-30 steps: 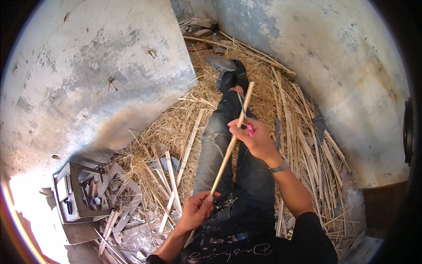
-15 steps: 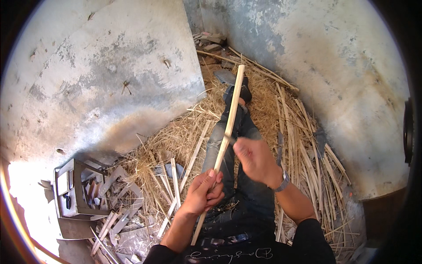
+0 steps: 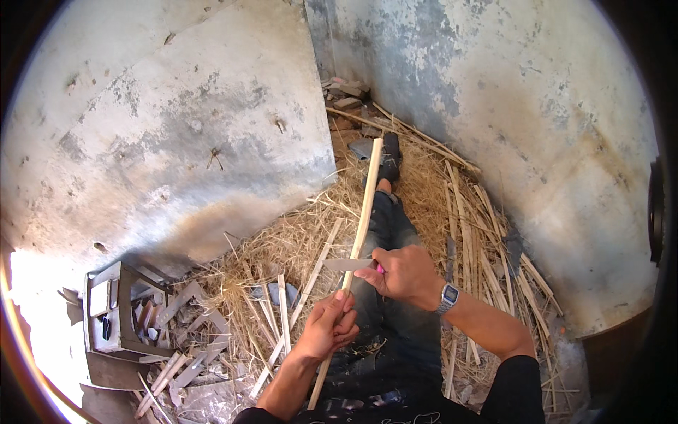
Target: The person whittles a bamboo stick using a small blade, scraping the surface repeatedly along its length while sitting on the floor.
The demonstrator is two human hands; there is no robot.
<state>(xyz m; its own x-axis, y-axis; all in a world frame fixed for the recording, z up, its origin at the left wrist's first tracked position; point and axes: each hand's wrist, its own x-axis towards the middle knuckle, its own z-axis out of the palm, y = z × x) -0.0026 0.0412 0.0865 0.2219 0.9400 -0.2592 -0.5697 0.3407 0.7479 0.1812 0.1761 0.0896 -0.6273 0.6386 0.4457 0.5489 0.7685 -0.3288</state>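
A long pale wooden strip (image 3: pixel 366 205) runs from my lap up toward my feet, lying above my dark trousers. My left hand (image 3: pixel 328 326) is closed around its lower part, thumb on top. My right hand (image 3: pixel 408 277) grips a knife (image 3: pixel 345 264) by its handle, of which only a bit of pink shows between the fingers. The knife's flat blade points left and crosses the strip just above my left hand. Fingers hide the rest of the handle.
Straw-like shavings (image 3: pixel 282 230) cover the floor around my legs. Many thin strips (image 3: pixel 470 233) lie along the right wall. At the left stands a worn open-fronted box (image 3: pixel 116 346) beside scraps. A pale slab (image 3: pixel 212 99) rises ahead left.
My right hand has drawn the knife down the strip, closer to my left hand, and the blade now shows flat. The strip's far end sits lower in view.
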